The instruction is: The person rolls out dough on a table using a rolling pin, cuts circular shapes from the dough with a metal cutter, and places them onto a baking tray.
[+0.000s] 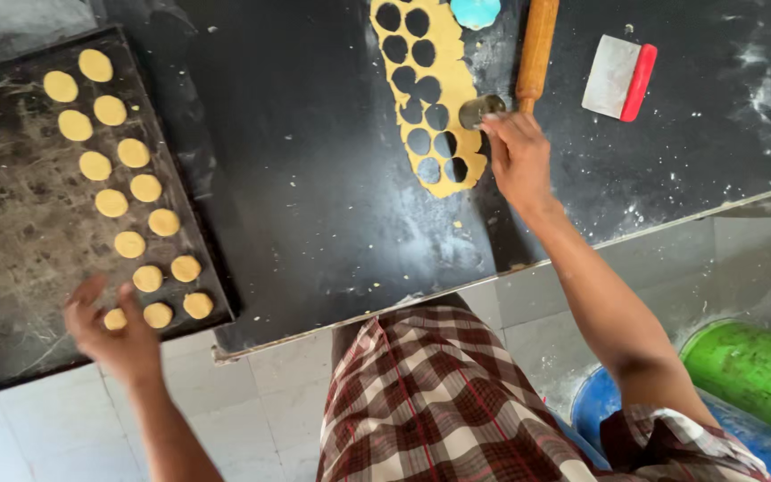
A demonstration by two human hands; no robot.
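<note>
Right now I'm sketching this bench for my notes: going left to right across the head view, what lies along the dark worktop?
Baking tray with dough rounds → left hand → cut-out dough sheet → round metal cutter → right hand → bench scraper.

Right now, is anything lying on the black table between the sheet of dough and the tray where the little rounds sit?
Nothing visible does. The dark tabletop between the cut dough sheet and the baking tray shows only flour dust and crumbs. The rolling pin and scraper lie on the far side of the dough, away from the tray.
</note>
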